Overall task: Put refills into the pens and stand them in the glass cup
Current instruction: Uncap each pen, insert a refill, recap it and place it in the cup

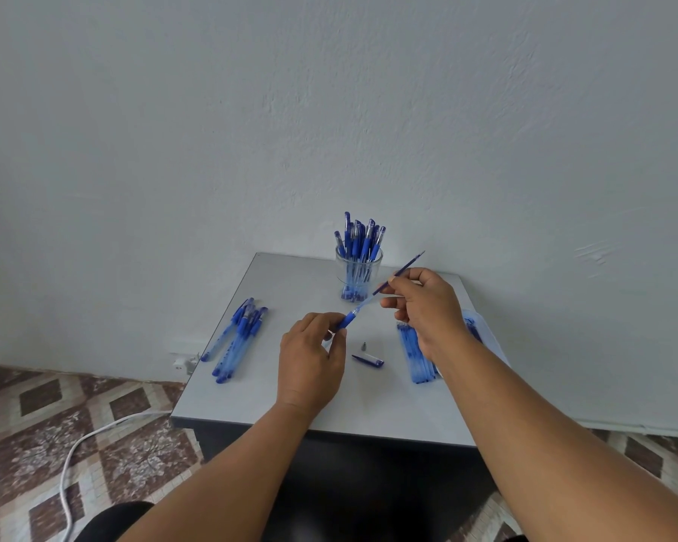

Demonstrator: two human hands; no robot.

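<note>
While I watched from afar, the glass cup [359,273] stood at 12 o'clock on the table [251,400], filled with upright blue pens [359,236]. My left hand [310,365] pinched the pen barrel [355,312] at its grip, tilted toward 1 o'clock. My right hand [427,307] pinched the refill [402,271], partly inside the barrel. Loose pens [237,338] lay at 9 o'clock, and a cap [368,360] lay near the centre.

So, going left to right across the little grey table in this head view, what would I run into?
Loose group of blue capped pens → left hand gripping a clear blue pen barrel → small metal pen tip and blue pen cap → right hand holding a thin blue refill → row of blue refills.
</note>
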